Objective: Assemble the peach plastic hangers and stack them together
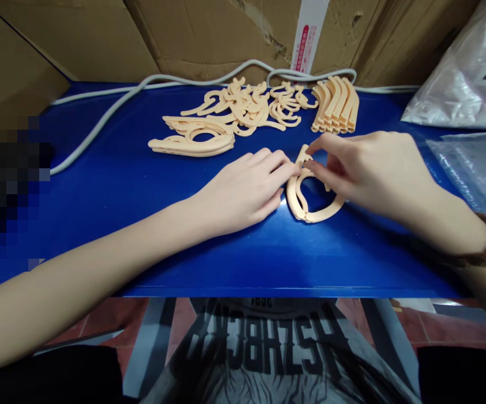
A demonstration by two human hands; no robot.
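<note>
A beige plastic folding hanger [296,201] lies on the blue table in front of me, its curved arms folded into a rounded loop. My left hand [257,185] rests on the table at its left, fingers curled, with thumb and index finger gripping the hanger's upper left edge. From the right, my right hand [360,165] reaches over the loop and pinches at its top with thumb and index finger. The small part between those fingertips is mostly hidden. Behind my left hand lie folded beige hangers [192,147], stacked together.
A loose heap of beige hook pieces [246,104] lies at the back, beside a neat stack of curved hanger arms [336,106]. A white cable [112,115] runs along cardboard boxes [226,39]. Plastic bags [465,84] occupy the right side.
</note>
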